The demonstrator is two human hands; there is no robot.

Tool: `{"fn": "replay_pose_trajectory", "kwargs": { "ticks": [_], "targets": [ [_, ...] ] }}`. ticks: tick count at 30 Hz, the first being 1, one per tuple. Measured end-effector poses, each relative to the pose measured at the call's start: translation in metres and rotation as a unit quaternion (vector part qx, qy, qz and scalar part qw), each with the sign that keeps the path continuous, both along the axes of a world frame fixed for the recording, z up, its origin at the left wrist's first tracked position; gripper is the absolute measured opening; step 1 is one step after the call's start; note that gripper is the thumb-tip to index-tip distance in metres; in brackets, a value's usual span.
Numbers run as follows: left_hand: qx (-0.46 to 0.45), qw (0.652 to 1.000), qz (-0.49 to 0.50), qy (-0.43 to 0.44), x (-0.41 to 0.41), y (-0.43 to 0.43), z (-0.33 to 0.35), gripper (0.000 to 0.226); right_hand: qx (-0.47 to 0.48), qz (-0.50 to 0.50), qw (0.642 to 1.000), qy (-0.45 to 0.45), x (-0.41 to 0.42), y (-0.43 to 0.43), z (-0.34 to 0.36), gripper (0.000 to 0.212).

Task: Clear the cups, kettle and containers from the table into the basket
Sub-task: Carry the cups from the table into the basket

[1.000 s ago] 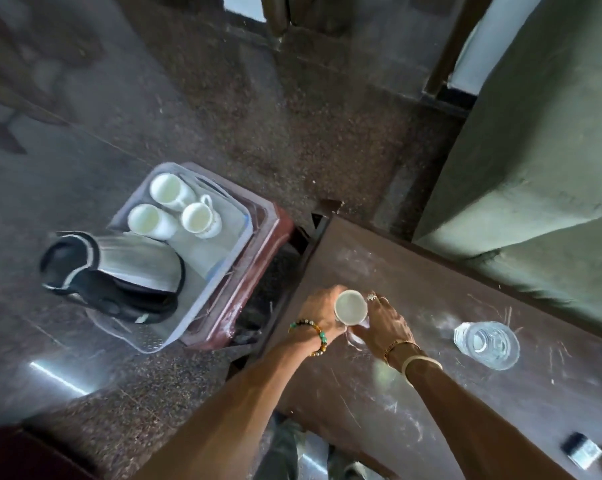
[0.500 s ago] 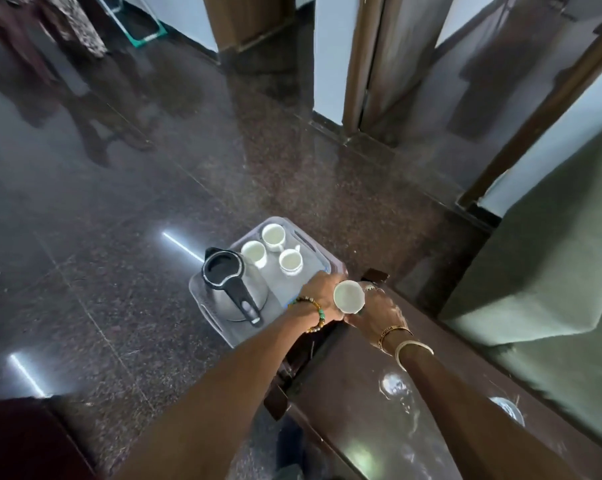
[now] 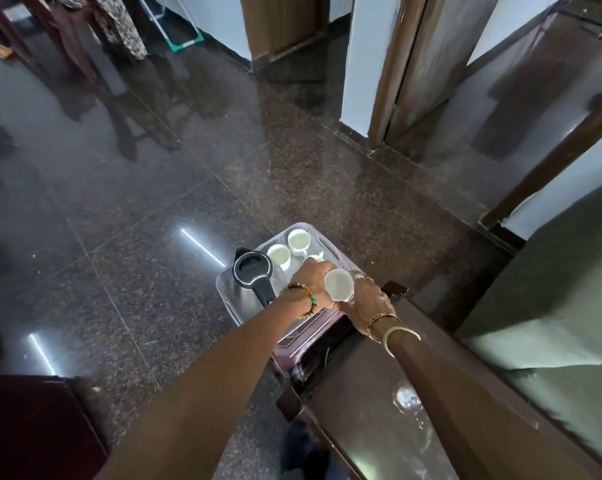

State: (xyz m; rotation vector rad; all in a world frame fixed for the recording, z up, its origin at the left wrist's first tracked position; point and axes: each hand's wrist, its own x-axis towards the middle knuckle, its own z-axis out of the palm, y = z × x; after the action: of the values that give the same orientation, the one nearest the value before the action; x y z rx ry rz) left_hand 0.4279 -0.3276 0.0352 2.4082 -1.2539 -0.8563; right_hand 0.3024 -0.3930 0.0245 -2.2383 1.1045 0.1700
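Observation:
A white cup (image 3: 338, 285) hangs over the near right corner of the pale plastic basket (image 3: 224, 285). My left hand (image 3: 312, 279) grips its left side and my right hand (image 3: 369, 298) holds its right side and base. Inside the basket stand a steel kettle with a black lid and handle (image 3: 252, 276) and two white cups (image 3: 279, 256) (image 3: 299, 240). A third cup (image 3: 316, 258) peeks out behind my left hand. The brown table (image 3: 379, 403) runs from the basket toward the lower right.
The basket rests on a reddish stool (image 3: 303, 337) beside the table's end. Polished dark granite floor (image 3: 154, 220) spreads to the left and ahead. A green sofa (image 3: 566, 306) borders the table on the right. Wooden door frames (image 3: 396, 64) stand beyond.
Both hands carried the cup from over the table's end leftward to above the basket's corner. The view lifted, so the clear container on the table left the frame.

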Motion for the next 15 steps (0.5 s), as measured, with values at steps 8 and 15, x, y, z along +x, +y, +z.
{"fn": "replay_pose_trajectory", "kwargs": {
  "ticks": [8, 15],
  "targets": [
    [0.067, 0.997, 0.023, 0.023, 0.017, 0.006, -0.007, 0.076, 0.001, 0.034, 0.999, 0.007, 0.016, 0.006, -0.017, 0.058],
    [0.106, 0.994, 0.005, 0.041, 0.063, -0.017, -0.003, 0.083, 0.003, -0.006, 1.000, -0.001, 0.060, -0.009, -0.024, 0.057]
  ]
}}
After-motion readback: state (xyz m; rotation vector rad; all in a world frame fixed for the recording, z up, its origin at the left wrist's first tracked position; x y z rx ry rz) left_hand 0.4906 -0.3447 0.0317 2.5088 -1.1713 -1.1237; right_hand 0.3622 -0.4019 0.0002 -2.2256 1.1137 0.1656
